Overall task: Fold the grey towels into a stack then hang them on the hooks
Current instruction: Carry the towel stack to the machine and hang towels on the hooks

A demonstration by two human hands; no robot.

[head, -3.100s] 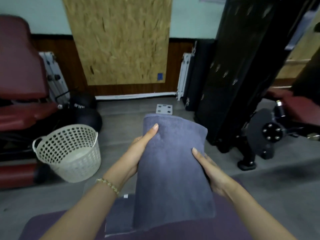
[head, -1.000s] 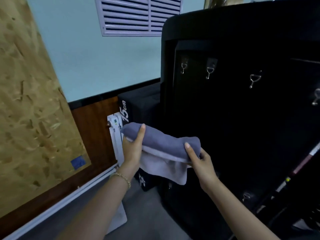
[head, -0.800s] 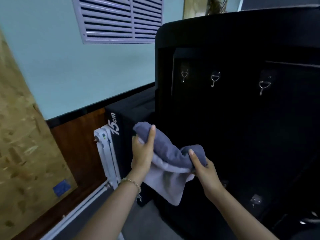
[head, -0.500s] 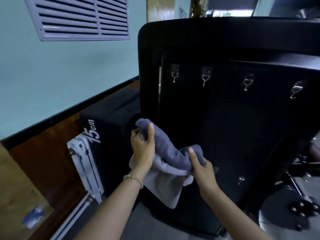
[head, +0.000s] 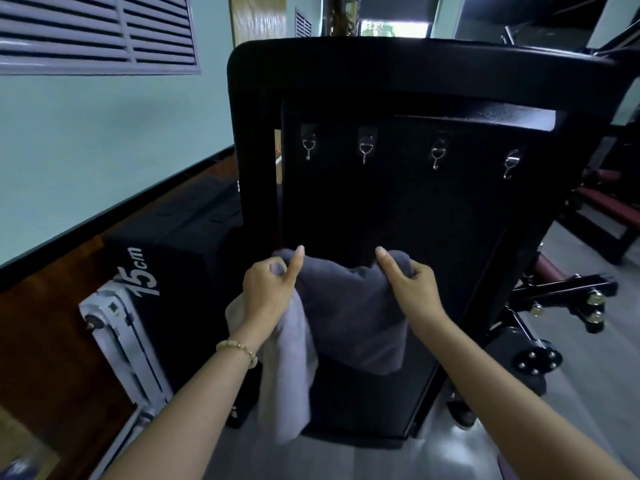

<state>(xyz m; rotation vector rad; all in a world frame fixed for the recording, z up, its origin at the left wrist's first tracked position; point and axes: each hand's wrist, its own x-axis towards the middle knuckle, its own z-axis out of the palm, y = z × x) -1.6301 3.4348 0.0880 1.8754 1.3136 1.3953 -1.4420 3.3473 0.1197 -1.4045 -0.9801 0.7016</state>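
Head view: the left hand (head: 268, 292) and the right hand (head: 412, 289) each pinch the top edge of a grey towel (head: 349, 313), thumbs up and fingers curled round the cloth. The towel sags between them in front of the middle of the black panel (head: 381, 209), well below the row of four metal hooks (head: 365, 150) near the panel's top edge. A paler length hangs down under the left hand. I cannot tell whether that is the towel's other face or a second towel.

By my reading the folding part is over and the hanging has only just begun. All four hooks are bare and the towel touches none of them, so what is left is to lift the top edge to a hook and catch it there.

Around it, a black block marked "15cm" (head: 180, 258) stands just beside the panel's left edge, with a white folded frame (head: 121, 344) leaning against it. A louvred vent (head: 97, 29) is set in the wall above, and a gym machine base (head: 568, 299) sits off the panel's right edge. Nothing lies between the towel and the hooks — the way up looks open.
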